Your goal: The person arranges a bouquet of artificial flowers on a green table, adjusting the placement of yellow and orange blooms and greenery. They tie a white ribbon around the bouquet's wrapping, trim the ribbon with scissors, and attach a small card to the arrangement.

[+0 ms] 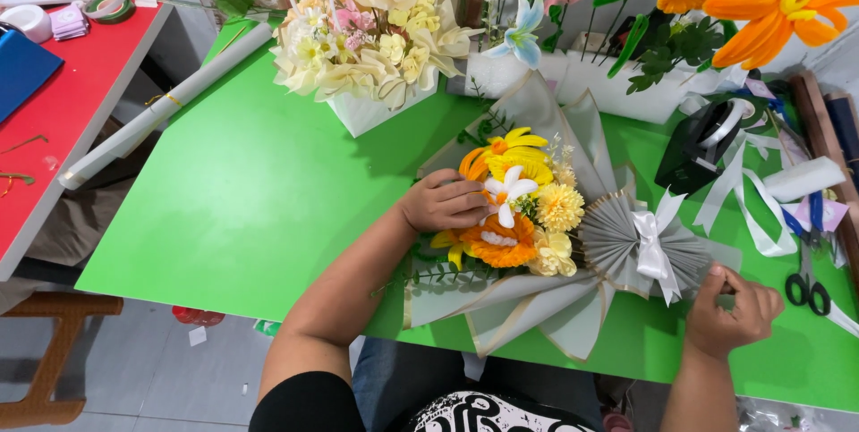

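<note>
Fingers: our left hand (445, 203) lies curled, fingertips on the flower heads; our right hand (735, 311) is closed loosely by the stem end, and we can't tell if it's pinching anything.
Bouquet: the bouquet (528, 217) lies on its side on the green table (250, 190), blooms pointing left.
Done so far: grey wrapping paper (537, 307) is around it and a white bow (651, 240) is tied on, so it looks nearly finished.
Left: probably just tidying blooms.
Around: scissors (805, 284), tape dispenser (702, 141), flower basket (371, 34).
</note>
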